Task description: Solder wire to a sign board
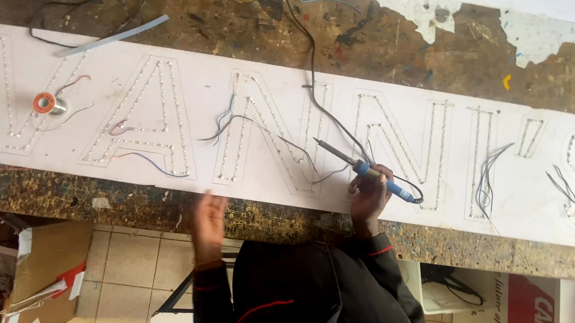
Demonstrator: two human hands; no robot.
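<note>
**A:** Right hand?

**B:** Grip pinching the blue handle of the soldering iron, over the white sign panel. Long axis slanted; tip points up-left, away from the grip; cord end lies down-right.

**A:** Left hand?

**B:** Fingers spread, holding nothing, blurred, at the worktop edge, left of the iron.

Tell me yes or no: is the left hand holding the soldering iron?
No: the right hand grips the blue-handled soldering iron over the white sign board, while the left hand is open and empty.
</note>
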